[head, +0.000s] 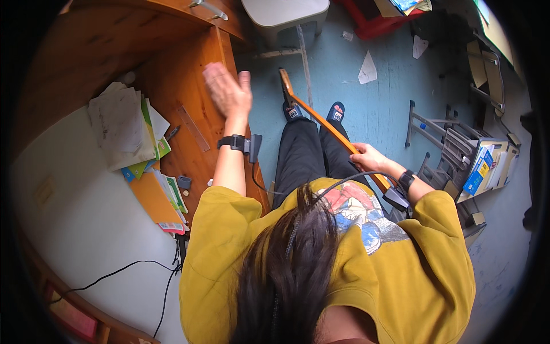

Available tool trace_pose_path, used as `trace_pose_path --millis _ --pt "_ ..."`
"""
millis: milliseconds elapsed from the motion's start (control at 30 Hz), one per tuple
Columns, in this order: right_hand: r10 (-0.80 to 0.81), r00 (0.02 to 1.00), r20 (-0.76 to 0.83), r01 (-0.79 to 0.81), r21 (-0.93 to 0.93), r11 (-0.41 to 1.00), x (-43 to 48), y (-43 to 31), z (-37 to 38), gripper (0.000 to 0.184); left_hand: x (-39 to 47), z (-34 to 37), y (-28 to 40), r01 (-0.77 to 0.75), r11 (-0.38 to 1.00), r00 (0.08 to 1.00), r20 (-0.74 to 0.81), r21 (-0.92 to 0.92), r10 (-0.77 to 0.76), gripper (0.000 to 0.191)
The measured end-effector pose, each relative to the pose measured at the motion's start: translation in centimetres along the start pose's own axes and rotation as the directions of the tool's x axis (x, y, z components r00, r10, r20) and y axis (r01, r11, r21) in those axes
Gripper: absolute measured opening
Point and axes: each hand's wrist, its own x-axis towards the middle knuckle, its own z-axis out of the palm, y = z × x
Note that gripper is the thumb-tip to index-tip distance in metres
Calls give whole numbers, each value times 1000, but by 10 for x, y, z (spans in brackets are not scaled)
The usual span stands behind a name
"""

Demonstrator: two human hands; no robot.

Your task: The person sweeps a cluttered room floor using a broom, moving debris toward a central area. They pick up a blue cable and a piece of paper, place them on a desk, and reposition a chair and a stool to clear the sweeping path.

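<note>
My right hand (368, 157) is closed around a long orange-brown stick (324, 122), which looks wooden. The stick slants from beside my right forearm down to a bent far end, where a dark part shows near my slippered foot. Whether that end touches the floor, I cannot tell. My left hand (227, 91) is raised over the edge of the wooden desk (193, 73), palm flat and thumb apart, with nothing in it. A clear ruler (193, 128) and a pen (173, 133) lie on the desk, left of that hand. Both wrists wear black straps with small devices.
Papers and folders (124, 124) are piled on the left. A pale stool (285, 10) stands ahead, beside a red object (365, 21). Paper scraps (368, 69) lie on the blue floor (386, 103). At right are a folding metal frame (429, 124) and a board holding papers. Cables run at lower left.
</note>
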Motion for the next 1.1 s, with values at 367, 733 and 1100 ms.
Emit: trace_pose_path --millis 367,733,1100 --pt "-67 997 49 62 97 993 164 -11 24 20 -77 17 46 35 921 905 402 -388 135 44" --pt "44 972 -232 165 802 573 51 132 -120 38 9 153 66 -34 930 885 422 -366 198 47" --pt "270 801 -533 323 766 556 -40 220 -74 53 201 259 119 -255 967 890 395 20 227 83"
